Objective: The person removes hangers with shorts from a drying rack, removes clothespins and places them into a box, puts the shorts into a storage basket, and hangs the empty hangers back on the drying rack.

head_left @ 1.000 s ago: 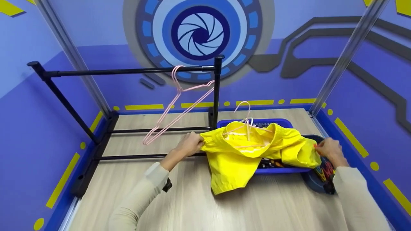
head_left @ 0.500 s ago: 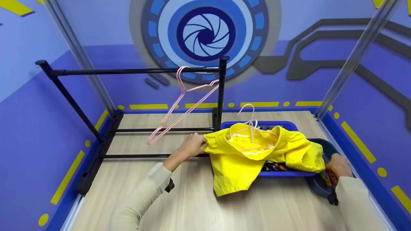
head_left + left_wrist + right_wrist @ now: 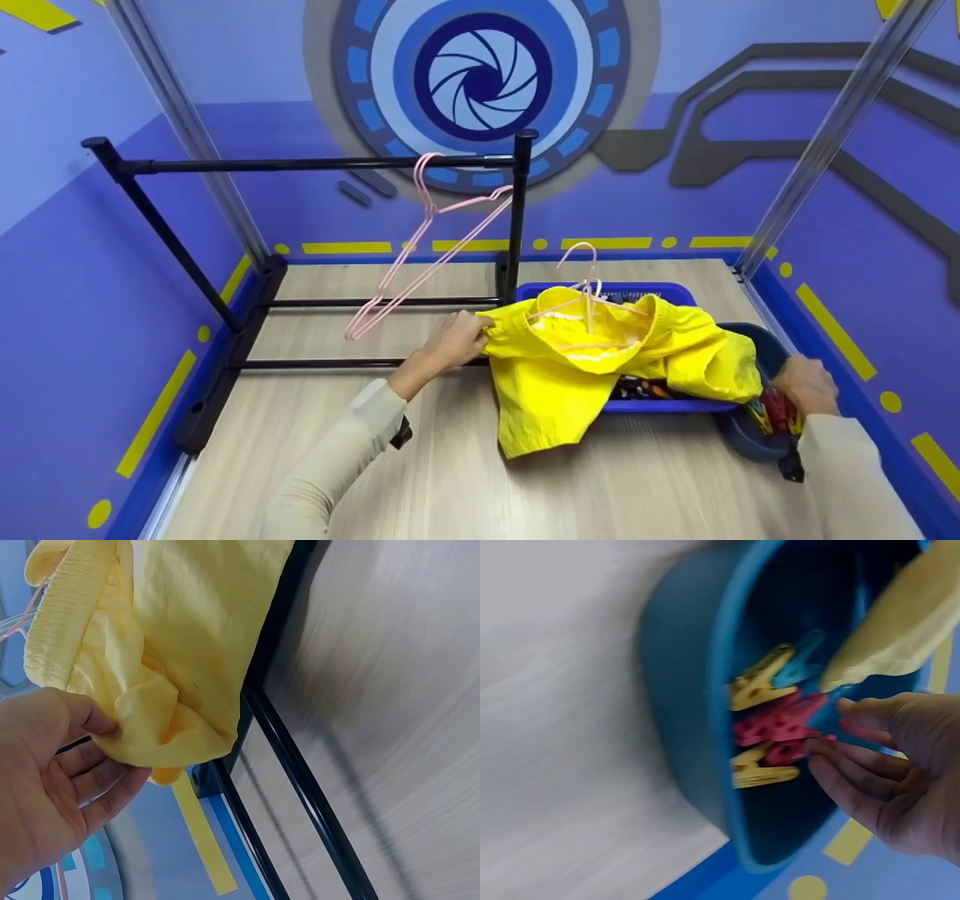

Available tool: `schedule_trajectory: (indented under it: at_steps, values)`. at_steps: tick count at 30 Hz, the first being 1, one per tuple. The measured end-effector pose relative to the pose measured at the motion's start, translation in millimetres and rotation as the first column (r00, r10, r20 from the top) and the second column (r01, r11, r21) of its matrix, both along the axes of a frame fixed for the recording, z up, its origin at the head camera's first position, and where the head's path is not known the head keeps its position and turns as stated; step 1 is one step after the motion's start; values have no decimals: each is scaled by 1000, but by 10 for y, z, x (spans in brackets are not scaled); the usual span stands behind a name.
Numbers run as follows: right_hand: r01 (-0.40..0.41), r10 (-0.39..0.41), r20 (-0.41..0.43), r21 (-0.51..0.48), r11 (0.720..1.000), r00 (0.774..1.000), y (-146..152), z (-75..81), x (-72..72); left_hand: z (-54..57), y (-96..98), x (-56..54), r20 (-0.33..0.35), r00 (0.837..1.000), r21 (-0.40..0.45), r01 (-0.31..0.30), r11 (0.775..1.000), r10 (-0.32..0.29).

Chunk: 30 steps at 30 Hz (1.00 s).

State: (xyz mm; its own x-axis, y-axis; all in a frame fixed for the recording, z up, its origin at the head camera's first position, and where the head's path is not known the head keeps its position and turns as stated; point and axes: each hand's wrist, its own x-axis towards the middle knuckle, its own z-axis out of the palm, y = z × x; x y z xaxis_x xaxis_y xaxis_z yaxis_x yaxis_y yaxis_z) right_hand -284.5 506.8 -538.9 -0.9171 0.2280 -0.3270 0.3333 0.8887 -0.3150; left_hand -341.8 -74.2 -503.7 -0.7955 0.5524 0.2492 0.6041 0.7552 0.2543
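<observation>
A pair of yellow shorts [image 3: 555,405] with an elastic waistband lies over a purple basket [image 3: 660,406]. A pink hanger [image 3: 583,255] pokes up through the waistband. My left hand [image 3: 457,339] pinches the left side of the shorts between thumb and fingers. At the right, my right hand [image 3: 806,382] is over a dark blue basin [image 3: 750,442]. In the right wrist view its thumb and fingers stand apart, the tips beside red clothespins [image 3: 784,720] and a blue clothespin. Yellow clothespins [image 3: 765,682] lie there too. No clothespin is clearly held.
On the left stands a black garment rack [image 3: 315,163], with pink hangers [image 3: 390,277] hanging from its top bar. Patterned cloth [image 3: 641,388] shows in the basket under the shorts. Blue-purple walls close off the back and sides of the wooden tabletop [image 3: 435,480].
My right hand has left the shorts' right edge, where something orange-red showed at its fingertips, and moved right over the basin. My left hand keeps its pinch on the shorts.
</observation>
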Motion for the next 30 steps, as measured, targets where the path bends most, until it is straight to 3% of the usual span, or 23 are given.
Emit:
schedule_trajectory:
  at_steps: [5, 8, 10, 14, 16, 18, 20, 22, 25, 28, 30]
  values:
    - [34, -36, -108, -20, 999, 993, -96, 330, -176, 39, 171, -19, -37, 999, -4, -15, 1000, 15]
    - [13, -23, -230, -42, 999, 973, -281, 578, -283, 82, 346, -50, -38, 999, -11, 3, 1000, -4]
    - [-38, 24, -335, -35, 999, 942, -459, 726, -346, 95, 442, -69, -6, 1000, -2, 7, 1000, -7]
    - [-189, 157, -501, -14, 982, 851, -897, 932, -416, 63, 554, -98, 55, 998, 54, -41, 998, 38]
    - [-267, 215, -537, -21, 963, 816, -1118, 985, -422, 32, 574, -104, 89, 994, 108, -74, 991, 65]
    - [-349, 266, -534, -58, 935, 803, -1313, 1009, -421, -1, 579, -107, 117, 990, 157, -102, 982, 84]
    - [-419, 311, -514, -107, 902, 799, -1471, 1016, -410, -31, 580, -110, 139, 985, 186, -123, 975, 98]
    - [-460, 342, -475, -156, 874, 811, -1589, 1010, -395, -55, 580, -111, 151, 983, 199, -135, 971, 106]
    - [-496, 383, -434, -184, 849, 816, -1702, 1001, -369, -78, 574, -114, 168, 980, 196, -141, 971, 108]
    - [-490, 394, -388, -191, 850, 834, -1767, 980, -358, -88, 554, -114, 199, 974, 201, -151, 968, 111]
    - [-462, 384, -351, -175, 869, 854, -1789, 963, -355, -95, 531, -112, 213, 970, 217, -163, 962, 116]
